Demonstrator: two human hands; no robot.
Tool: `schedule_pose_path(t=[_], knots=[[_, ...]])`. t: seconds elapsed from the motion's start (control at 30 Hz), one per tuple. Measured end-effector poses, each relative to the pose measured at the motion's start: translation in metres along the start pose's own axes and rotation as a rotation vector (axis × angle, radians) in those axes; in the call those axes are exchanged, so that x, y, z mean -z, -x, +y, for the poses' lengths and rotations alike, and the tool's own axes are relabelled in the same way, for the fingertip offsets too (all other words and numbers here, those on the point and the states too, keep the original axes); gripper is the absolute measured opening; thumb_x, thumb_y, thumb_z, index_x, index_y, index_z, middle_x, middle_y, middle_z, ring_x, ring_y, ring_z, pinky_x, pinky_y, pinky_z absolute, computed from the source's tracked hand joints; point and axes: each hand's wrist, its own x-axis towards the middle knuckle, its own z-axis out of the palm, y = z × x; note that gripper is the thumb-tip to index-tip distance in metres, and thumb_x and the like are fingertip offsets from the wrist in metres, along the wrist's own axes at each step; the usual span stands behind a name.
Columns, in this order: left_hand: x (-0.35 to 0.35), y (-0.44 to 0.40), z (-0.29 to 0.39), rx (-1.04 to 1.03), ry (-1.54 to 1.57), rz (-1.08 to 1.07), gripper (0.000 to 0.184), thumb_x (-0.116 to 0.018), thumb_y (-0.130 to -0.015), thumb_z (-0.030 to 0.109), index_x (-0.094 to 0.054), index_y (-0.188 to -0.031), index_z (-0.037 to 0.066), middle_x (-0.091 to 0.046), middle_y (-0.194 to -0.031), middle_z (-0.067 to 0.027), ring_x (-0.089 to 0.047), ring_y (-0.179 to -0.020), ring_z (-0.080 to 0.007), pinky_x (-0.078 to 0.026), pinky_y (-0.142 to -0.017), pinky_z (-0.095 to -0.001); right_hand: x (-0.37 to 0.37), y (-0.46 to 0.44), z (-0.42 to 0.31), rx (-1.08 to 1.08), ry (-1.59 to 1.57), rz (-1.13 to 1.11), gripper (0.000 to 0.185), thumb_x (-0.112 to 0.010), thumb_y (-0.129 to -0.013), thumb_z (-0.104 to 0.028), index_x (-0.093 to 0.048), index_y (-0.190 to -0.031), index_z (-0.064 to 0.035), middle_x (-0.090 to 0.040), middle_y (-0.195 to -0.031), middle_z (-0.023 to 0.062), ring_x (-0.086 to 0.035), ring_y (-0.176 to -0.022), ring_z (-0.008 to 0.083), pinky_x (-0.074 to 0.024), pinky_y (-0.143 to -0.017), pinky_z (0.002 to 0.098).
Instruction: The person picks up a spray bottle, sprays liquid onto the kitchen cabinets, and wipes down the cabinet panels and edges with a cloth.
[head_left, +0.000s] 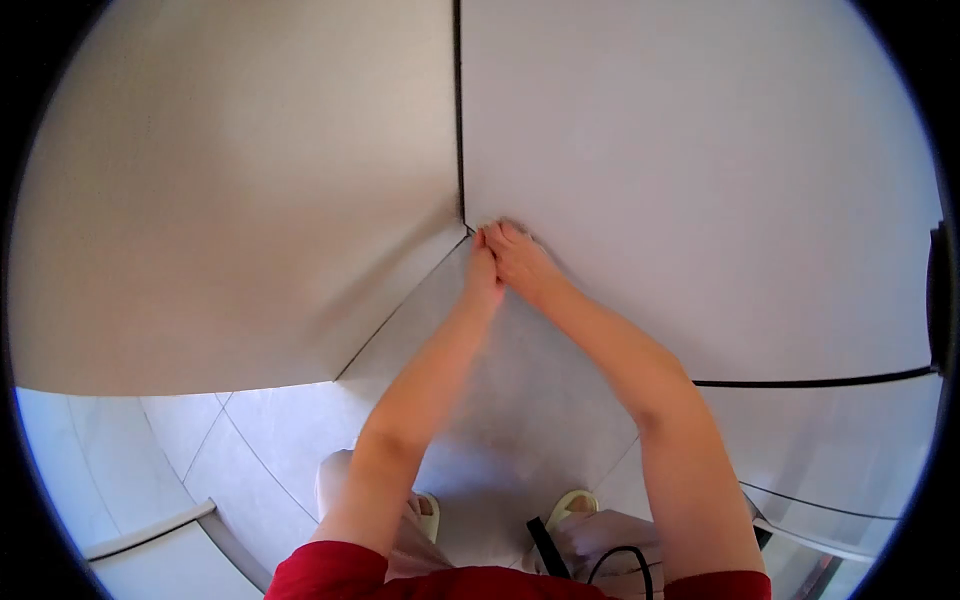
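My left hand (484, 270) and my right hand (516, 256) meet side by side at the far corner, where two large pale panels come together. Both hands have their fingers curled closed, and whatever they may hold is hidden or too small to name. The right hand's fingertips lie against the lower edge of the right panel (690, 180), near the dark vertical seam (460, 120). Left of the hands, and apart from them, stands the beige left panel (230, 200).
Grey floor tiles (540, 350) lie below my arms. My feet in pale slippers (575, 503) stand close to me. A black cord (635, 555) hangs at my front. A white cabinet-like edge (160, 530) is at lower left, and a dark handle-like part (938, 300) at far right.
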Motion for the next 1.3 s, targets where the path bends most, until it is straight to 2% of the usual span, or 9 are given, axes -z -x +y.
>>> schedule_pose_path(t=[0.2,0.37,0.5,0.57,0.77,0.9,1.13,1.2,1.3], knots=[[0.008,-0.027,0.02,-0.119,0.024,-0.065,0.028,-0.038,-0.1,0.03,-0.047,-0.123,0.016,-0.058,-0.113,-0.0016,-0.054,-0.105,-0.0182,-0.045,-0.09,-0.0318,-0.001,-0.032,0.002,-0.018,0.216,-0.01,0.036,-0.056,-0.078,-0.028,-0.067,-0.108,-0.0106,-0.055,-0.123,0.0059,-0.04,-0.116,0.0281,-0.0276,-0.098,0.0373],[0.013,0.003,-0.057,-0.091,0.047,-0.078,0.039,-0.035,-0.101,0.028,-0.036,-0.137,0.014,-0.05,-0.127,-0.0027,-0.048,-0.114,-0.0181,-0.041,-0.096,-0.0316,-0.046,0.033,-0.032,-0.219,-0.204,0.057,0.044,-0.057,-0.077,-0.023,-0.063,-0.115,-0.0024,-0.042,-0.14,0.0094,-0.036,-0.125,0.0302,-0.0271,-0.103,0.0383],[0.009,0.065,-0.128,0.042,-0.077,-0.163,0.052,-0.029,-0.098,0.014,-0.016,-0.148,0.018,-0.034,-0.144,-0.0009,-0.038,-0.126,-0.0161,-0.036,-0.102,-0.0315,-0.014,0.138,-0.033,-0.019,-0.023,-0.065,0.041,-0.056,-0.078,-0.021,-0.063,-0.114,-0.0022,-0.04,-0.141,0.0107,-0.035,-0.127,0.0311,-0.031,-0.1,0.038],[-0.005,0.108,-0.147,0.276,-0.087,-0.131,0.061,-0.031,-0.093,0.005,-0.013,-0.149,0.021,-0.03,-0.147,0.0012,-0.036,-0.127,-0.0149,-0.037,-0.1,-0.0329,0.006,0.183,-0.033,0.012,-0.017,-0.168,0.039,-0.055,-0.079,-0.02,-0.064,-0.112,-0.0022,-0.039,-0.142,0.0104,-0.035,-0.127,0.0289,-0.0324,-0.099,0.0367],[-0.025,0.15,-0.172,0.587,0.04,-0.106,0.072,-0.038,-0.08,-0.008,-0.021,-0.145,0.018,-0.037,-0.14,-0.0024,-0.04,-0.124,-0.0183,-0.038,-0.095,-0.033,0.001,0.266,-0.045,0.136,0.02,-0.332,0.038,-0.057,-0.076,-0.021,-0.067,-0.11,-0.006,-0.041,-0.141,0.011,-0.035,-0.129,0.0292,-0.031,-0.102,0.0348],[-0.01,0.091,-0.123,0.424,0.179,-0.057,0.047,-0.037,-0.089,-0.001,-0.039,-0.133,0.015,-0.052,-0.118,0.0003,-0.052,-0.098,-0.0147,-0.045,-0.086,-0.0317,0.005,0.173,-0.022,0.047,-0.069,-0.206,0.031,-0.057,-0.077,-0.019,-0.068,-0.103,-0.0066,-0.045,-0.138,0.0071,-0.039,-0.123,0.0248,-0.0329,-0.1,0.0349],[-0.029,0.017,0.054,0.143,0.222,0.033,0.036,-0.04,-0.098,0.014,-0.04,-0.134,0.01,-0.052,-0.123,-0.0057,-0.051,-0.111,-0.0209,-0.043,-0.095,-0.0378,0.046,-0.004,0.032,0.043,0.22,-0.159,0.029,-0.059,-0.076,-0.024,-0.069,-0.101,-0.0147,-0.052,-0.126,0.0009,-0.035,-0.123,0.0254,-0.03,-0.098,0.0359],[-0.041,0.028,0.071,-0.103,0.053,-0.236,0.045,-0.039,-0.098,0.014,-0.03,-0.142,0.012,-0.044,-0.135,-0.0032,-0.042,-0.122,-0.0162,-0.039,-0.1,-0.0326,0.061,-0.015,0.05,0.022,0.354,-0.079,0.031,-0.058,-0.077,-0.025,-0.068,-0.105,-0.0153,-0.051,-0.126,0.0009,-0.034,-0.123,0.0255,-0.0291,-0.098,0.0375],[-0.047,0.047,0.034,-0.214,-0.017,-0.234,0.052,-0.038,-0.099,0.014,-0.018,-0.148,0.013,-0.035,-0.144,-0.0048,-0.036,-0.13,-0.0169,-0.032,-0.106,-0.0313,0.068,0.014,0.043,0.002,0.236,-0.139,0.037,-0.057,-0.078,-0.026,-0.065,-0.112,-0.0123,-0.046,-0.132,0.0048,-0.032,-0.125,0.0288,-0.0281,-0.099,0.0382]])
